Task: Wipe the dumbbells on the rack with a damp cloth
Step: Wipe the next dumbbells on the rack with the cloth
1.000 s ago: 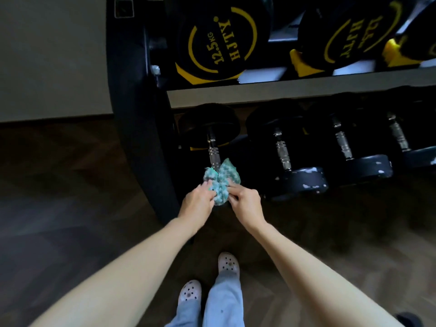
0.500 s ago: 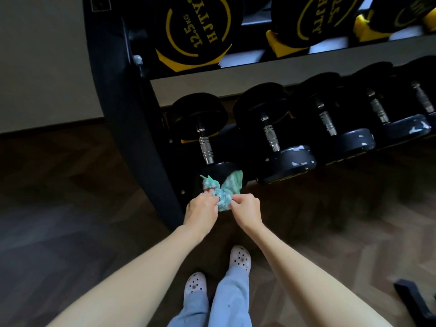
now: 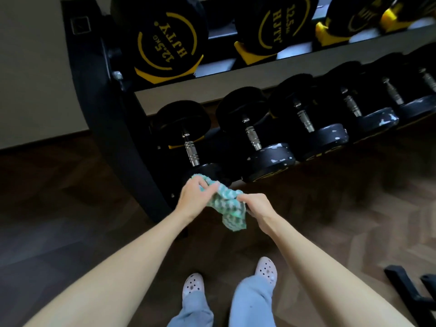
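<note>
A green and white patterned cloth (image 3: 226, 206) hangs between my two hands just in front of the rack's lowest shelf. My left hand (image 3: 193, 199) pinches its upper left end, and my right hand (image 3: 256, 206) grips its right edge. Directly behind the cloth sits the leftmost lower dumbbell (image 3: 188, 140), black with a chrome handle; its near head is partly hidden by the cloth and my left hand. Beside it lies a second dumbbell (image 3: 257, 140) with chipped paint. Larger black and yellow 12.5 kg dumbbells (image 3: 162, 41) rest on the shelf above.
The black rack upright (image 3: 106, 119) slants down at the left. Several more dumbbells (image 3: 354, 114) line the lower shelf to the right. Dark wood floor lies below, with my feet in pale clogs (image 3: 265, 271). A black frame piece (image 3: 410, 289) sits at the lower right.
The cloth has come away from the dumbbell's handle toward me and spread wider between my hands, a corner now hanging down. My view has tilted and shifted along the rack.
</note>
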Tool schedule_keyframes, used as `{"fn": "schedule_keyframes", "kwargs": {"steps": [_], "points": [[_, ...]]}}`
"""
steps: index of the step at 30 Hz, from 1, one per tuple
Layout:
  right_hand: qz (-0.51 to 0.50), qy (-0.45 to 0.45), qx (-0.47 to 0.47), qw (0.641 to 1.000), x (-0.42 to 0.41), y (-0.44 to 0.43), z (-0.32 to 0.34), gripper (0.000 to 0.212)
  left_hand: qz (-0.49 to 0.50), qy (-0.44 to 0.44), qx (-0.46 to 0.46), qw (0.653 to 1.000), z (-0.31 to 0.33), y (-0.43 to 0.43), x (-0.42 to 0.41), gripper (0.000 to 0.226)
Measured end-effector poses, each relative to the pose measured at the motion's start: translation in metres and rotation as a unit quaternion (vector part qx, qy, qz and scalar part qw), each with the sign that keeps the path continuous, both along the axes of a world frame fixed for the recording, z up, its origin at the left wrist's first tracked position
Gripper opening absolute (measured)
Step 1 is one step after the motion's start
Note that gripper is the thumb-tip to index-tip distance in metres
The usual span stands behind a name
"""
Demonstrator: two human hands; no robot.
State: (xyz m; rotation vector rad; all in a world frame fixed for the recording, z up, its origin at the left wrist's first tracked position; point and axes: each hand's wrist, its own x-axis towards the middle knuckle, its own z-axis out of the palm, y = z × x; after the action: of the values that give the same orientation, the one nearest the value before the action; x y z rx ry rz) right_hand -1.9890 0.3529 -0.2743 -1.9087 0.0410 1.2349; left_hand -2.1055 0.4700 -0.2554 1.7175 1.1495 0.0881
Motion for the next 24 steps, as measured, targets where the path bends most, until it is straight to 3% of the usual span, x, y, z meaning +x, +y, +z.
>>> {"fn": "schedule_keyframes", "kwargs": {"steps": [3, 7, 8, 12, 15, 16, 20, 24], "points": [[0.003, 0.04, 0.112, 0.993, 0.028, -0.001, 0.015, 0.009, 0.061, -0.051, -0.001, 0.997, 0.016, 0.007, 0.024, 0.019], [0.106, 0.102, 0.16, 0.976, 0.067, -0.003, 0.022, 0.06, 0.099, -0.125, -0.018, 0.987, 0.029, 0.007, 0.058, 0.02], [0.143, 0.122, 0.157, 0.97, 0.076, -0.007, 0.026, 0.063, 0.099, -0.131, -0.021, 0.986, 0.032, 0.005, 0.066, 0.02], [0.229, 0.182, 0.174, 0.94, 0.115, -0.027, 0.045, 0.039, 0.066, -0.092, 0.018, 0.993, 0.031, -0.006, 0.099, 0.021], [0.264, 0.199, 0.202, 0.922, 0.144, -0.042, 0.053, 0.04, -0.002, 0.024, 0.025, 0.999, 0.022, -0.021, 0.125, 0.014], [0.281, 0.19, 0.198, 0.92, 0.154, -0.046, 0.054, 0.044, -0.008, 0.045, 0.007, 0.999, 0.022, -0.028, 0.134, 0.019], [0.281, 0.18, 0.205, 0.92, 0.195, -0.06, 0.058, 0.044, 0.011, -0.012, -0.207, 0.978, 0.042, -0.061, 0.169, 0.052], [0.287, 0.064, 0.173, 0.94, 0.228, -0.07, 0.06, 0.028, -0.103, 0.018, -0.215, 0.971, 0.05, -0.076, 0.196, 0.027]]}}
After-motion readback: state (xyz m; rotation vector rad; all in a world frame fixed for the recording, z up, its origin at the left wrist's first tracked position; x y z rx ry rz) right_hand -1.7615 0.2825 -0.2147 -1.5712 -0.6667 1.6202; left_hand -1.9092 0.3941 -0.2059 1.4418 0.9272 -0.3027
